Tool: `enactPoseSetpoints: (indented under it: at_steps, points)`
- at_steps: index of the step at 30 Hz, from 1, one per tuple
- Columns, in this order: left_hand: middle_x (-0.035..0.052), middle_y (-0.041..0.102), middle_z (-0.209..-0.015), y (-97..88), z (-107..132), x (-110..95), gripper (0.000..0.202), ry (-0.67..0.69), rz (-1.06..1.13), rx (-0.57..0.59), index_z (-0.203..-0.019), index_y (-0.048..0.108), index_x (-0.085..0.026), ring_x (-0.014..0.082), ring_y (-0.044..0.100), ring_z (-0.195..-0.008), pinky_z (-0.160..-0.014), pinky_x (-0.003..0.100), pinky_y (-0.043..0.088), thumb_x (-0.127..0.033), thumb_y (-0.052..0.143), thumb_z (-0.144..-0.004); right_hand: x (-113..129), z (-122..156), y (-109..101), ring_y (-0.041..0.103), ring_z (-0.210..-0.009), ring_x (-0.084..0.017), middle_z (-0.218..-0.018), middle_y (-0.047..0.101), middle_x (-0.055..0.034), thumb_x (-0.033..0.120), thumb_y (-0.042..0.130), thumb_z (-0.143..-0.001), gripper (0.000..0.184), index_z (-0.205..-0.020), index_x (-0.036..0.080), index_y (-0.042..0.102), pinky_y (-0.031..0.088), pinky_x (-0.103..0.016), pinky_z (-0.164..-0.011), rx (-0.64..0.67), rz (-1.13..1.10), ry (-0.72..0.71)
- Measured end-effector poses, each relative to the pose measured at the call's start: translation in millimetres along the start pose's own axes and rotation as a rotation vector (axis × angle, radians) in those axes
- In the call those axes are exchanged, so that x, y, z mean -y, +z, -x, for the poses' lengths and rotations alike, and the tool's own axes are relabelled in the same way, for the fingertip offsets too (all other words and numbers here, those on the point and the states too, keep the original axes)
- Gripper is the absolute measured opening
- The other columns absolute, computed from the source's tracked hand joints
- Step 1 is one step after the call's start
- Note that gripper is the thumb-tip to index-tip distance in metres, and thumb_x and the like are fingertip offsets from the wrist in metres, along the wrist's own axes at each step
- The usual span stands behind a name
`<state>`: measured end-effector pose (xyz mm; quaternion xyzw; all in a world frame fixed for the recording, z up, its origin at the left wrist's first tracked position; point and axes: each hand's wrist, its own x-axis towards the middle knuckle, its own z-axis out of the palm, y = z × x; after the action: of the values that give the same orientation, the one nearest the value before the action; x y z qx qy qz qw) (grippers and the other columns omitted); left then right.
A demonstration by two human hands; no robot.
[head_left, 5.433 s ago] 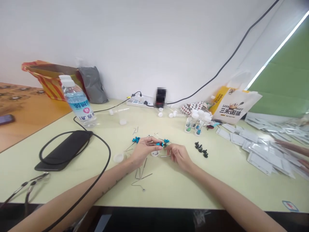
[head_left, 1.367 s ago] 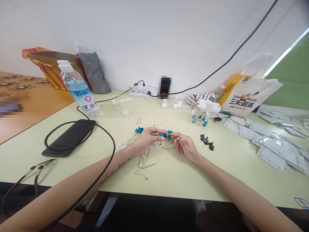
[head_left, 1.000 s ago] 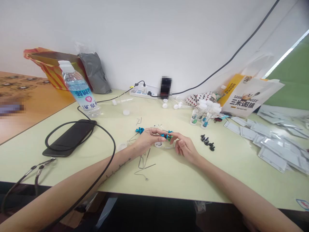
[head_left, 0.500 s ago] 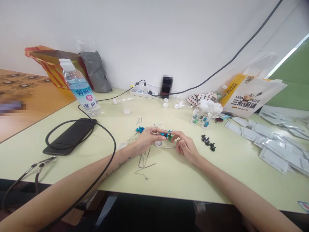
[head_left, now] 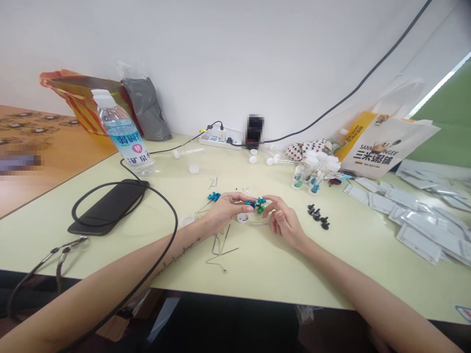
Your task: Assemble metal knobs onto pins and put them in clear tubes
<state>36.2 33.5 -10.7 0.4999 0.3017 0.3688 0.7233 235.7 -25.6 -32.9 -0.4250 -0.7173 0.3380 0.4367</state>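
Note:
My left hand pinches a small blue screw-like piece between thumb and fingers. Just right of it, another blue piece and a green piece sit close to the fingertips of my right hand. That hand's fingers are apart and loosely bent; no grip on anything shows. Below the fingers is a round white cap. More blue pieces lie beyond my left wrist. Thin L-shaped metal rods are scattered under and in front of my left hand.
Black screw-like pieces lie right of my right hand. Clear tubes with white caps stand behind them. Flat white packets spread at the right. A phone, a looping black cable and a water bottle are at left.
My right fingertips have drawn slightly right, away from the small pieces, so the blue and green ones show more. My left hand stays almost still.

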Motion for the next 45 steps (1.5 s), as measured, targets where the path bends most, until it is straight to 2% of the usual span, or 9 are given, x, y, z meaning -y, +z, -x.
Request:
enactPoseSetpoints:
  at_steps: [5,9,13,16,21,25,36,45]
  points:
    - [0.003,0.071,-0.077,0.8,0.2,-0.2,0.025,-0.006,0.01,0.002,-0.081,0.072,-0.014,0.0129,0.062,-0.07,-0.067,0.025,0.044,-0.017,0.081,-0.058,0.0,-0.2,-0.1,0.046,-0.044,-0.006,-0.081,0.058,-0.0026,0.061,0.024,-0.091,0.056,-0.121,0.021,0.048,0.036,-0.019,-0.038,0.033,-0.003,-0.006]
    - [0.0031,0.071,-0.077,1.0,-0.2,-0.3,0.025,-0.01,0.015,0.001,-0.081,0.072,-0.014,0.0126,0.062,-0.07,-0.068,0.025,0.044,-0.017,0.08,-0.058,0.8,0.2,0.0,0.046,-0.043,-0.006,-0.086,0.058,-0.0032,0.062,0.024,-0.09,0.057,-0.126,0.023,0.041,0.036,-0.018,-0.037,0.016,-0.008,-0.008]
    - [0.0036,0.071,-0.076,1.0,-0.2,-0.8,0.026,-0.015,0.012,-0.001,-0.082,0.072,-0.013,0.0134,0.062,-0.071,-0.068,0.025,0.044,-0.017,0.081,-0.058,1.1,0.7,0.9,0.047,-0.043,-0.006,-0.085,0.058,-0.003,0.063,0.024,-0.089,0.057,-0.124,0.023,0.044,0.036,-0.018,-0.036,0.026,-0.008,-0.007]
    - [0.0036,0.071,-0.076,1.3,0.0,-1.6,0.025,-0.013,0.012,-0.007,-0.081,0.072,-0.013,0.0132,0.062,-0.07,-0.068,0.025,0.044,-0.017,0.08,-0.058,0.4,0.9,1.8,0.047,-0.044,-0.006,-0.09,0.058,-0.0041,0.063,0.022,-0.089,0.058,-0.128,0.023,0.04,0.036,-0.018,-0.036,0.009,-0.006,0.0]
    - [0.0047,0.071,-0.077,0.7,-0.7,-1.4,0.025,-0.008,0.006,-0.013,-0.082,0.072,-0.013,0.0151,0.064,-0.074,-0.07,0.026,0.044,-0.017,0.08,-0.058,-0.2,0.6,2.5,0.046,-0.043,-0.006,-0.083,0.058,-0.0031,0.062,0.022,-0.09,0.058,-0.123,0.021,0.046,0.036,-0.017,-0.037,0.026,-0.002,0.012]
    - [0.0041,0.07,-0.076,-1.2,-2.0,0.5,0.026,-0.004,0.003,-0.013,-0.082,0.071,-0.013,0.0146,0.063,-0.073,-0.069,0.026,0.044,-0.018,0.081,-0.058,0.2,0.8,2.1,0.046,-0.043,-0.005,-0.089,0.058,-0.004,0.062,0.023,-0.09,0.059,-0.129,0.023,0.041,0.036,-0.018,-0.037,0.03,-0.007,0.016]
    - [0.0044,0.07,-0.078,-2.6,-2.1,2.0,0.025,-0.001,-0.007,-0.004,-0.083,0.072,-0.014,0.0142,0.063,-0.072,-0.068,0.025,0.044,-0.018,0.08,-0.059,-0.3,0.5,0.9,0.046,-0.042,-0.005,-0.086,0.058,-0.0037,0.061,0.023,-0.09,0.057,-0.122,0.021,0.047,0.035,-0.017,-0.036,0.044,-0.046,0.019]
    - [0.0054,0.07,-0.078,-3.3,-2.1,2.0,0.028,0.007,-0.013,-0.01,-0.085,0.072,-0.013,0.0147,0.063,-0.072,-0.067,0.026,0.045,-0.02,0.08,-0.059,0.8,-0.1,0.9,0.047,-0.043,-0.006,-0.089,0.057,-0.005,0.064,0.022,-0.089,0.061,-0.127,0.02,0.043,0.036,-0.018,-0.035,0.03,-0.063,0.029]
